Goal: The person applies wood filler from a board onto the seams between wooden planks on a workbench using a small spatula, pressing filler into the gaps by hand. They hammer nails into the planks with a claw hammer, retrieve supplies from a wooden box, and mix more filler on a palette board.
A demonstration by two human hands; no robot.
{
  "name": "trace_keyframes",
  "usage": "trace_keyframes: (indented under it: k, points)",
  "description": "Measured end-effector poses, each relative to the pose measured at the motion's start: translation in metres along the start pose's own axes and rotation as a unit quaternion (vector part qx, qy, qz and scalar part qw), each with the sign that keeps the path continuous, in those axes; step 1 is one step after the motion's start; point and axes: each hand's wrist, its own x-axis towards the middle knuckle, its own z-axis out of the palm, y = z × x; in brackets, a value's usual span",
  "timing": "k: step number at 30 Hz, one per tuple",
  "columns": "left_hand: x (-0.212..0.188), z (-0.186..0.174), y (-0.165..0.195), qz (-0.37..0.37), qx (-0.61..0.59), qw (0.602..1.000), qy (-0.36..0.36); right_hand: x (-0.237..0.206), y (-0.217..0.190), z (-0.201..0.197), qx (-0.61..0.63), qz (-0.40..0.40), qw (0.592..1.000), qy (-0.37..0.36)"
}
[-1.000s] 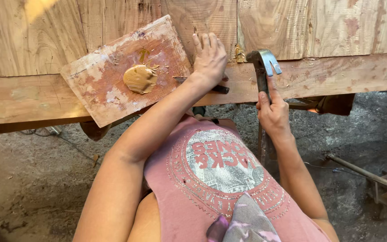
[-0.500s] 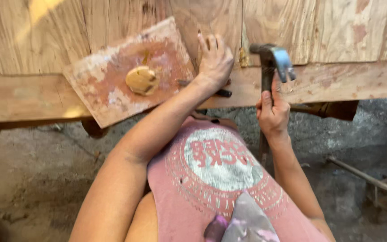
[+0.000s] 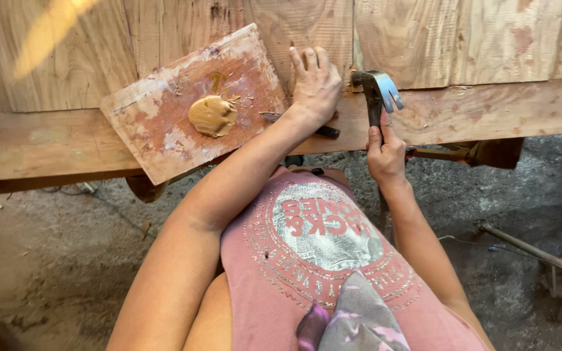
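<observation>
The right hand [image 3: 385, 153] is clamped around the handle of a claw hammer [image 3: 377, 91], its head raised just above the wooden worktop [image 3: 489, 110]. The left hand [image 3: 315, 84] lies flat, fingers together, on the planks just left of the head. A paint-stained board [image 3: 164, 130] with a tan putty blob [image 3: 211, 116] sits further left. A clean blow probably needs fingers clear and the face square.
</observation>
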Motion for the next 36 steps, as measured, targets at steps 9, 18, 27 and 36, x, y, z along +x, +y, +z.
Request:
trace_keyframes:
  k: [9, 18, 27, 36]
  points:
    - [-0.005, -0.012, -0.002, -0.035, -0.125, 0.99, -0.049, -0.019, 0.014, -0.032, 0.204, 0.099, 0.973, 0.038]
    - [0.033, 0.01, 0.027, -0.107, -0.162, 0.98, 0.044, -0.056, 0.063, -0.047, 0.291, 0.146, 0.944, 0.054]
    - [0.014, -0.01, 0.021, -0.058, -0.238, 0.956, 0.163, -0.016, 0.062, -0.066, 0.388, 0.127, 0.911, 0.065]
    - [-0.06, -0.067, 0.056, -0.033, -0.651, 0.749, -0.121, 0.091, -0.067, -0.037, 0.586, -0.061, 0.808, -0.003]
